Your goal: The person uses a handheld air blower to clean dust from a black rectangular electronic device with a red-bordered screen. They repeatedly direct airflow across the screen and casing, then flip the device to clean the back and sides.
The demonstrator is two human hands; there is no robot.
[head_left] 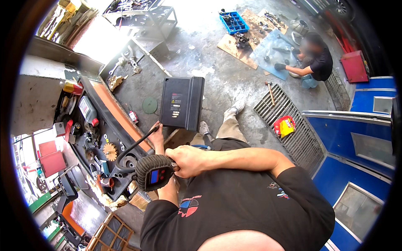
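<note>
My right hand (pixel 190 160) is closed round the handle of a digital pressure gauge (pixel 151 172), held in front of my chest. The gauge is round, with a ribbed black rubber cover and a lit screen. A black hose (pixel 133 152) loops from it up to my left hand (pixel 156 137), whose fingers pinch the hose near its end. That end is by the lower left corner of a dark ribbed box (pixel 181 103) bearing a yellow warning label; whether the two touch, I cannot tell.
At left is a workbench with an orange edge (pixel 109 102), a grey bottle (pixel 87 109) and an orange toothed disc (pixel 110 152). A hammer (pixel 270 93) and a red-yellow package (pixel 284 126) lie on a floor grate (pixel 293 144). Another person (pixel 320 60) crouches among parts at far right, near blue doors (pixel 351 134).
</note>
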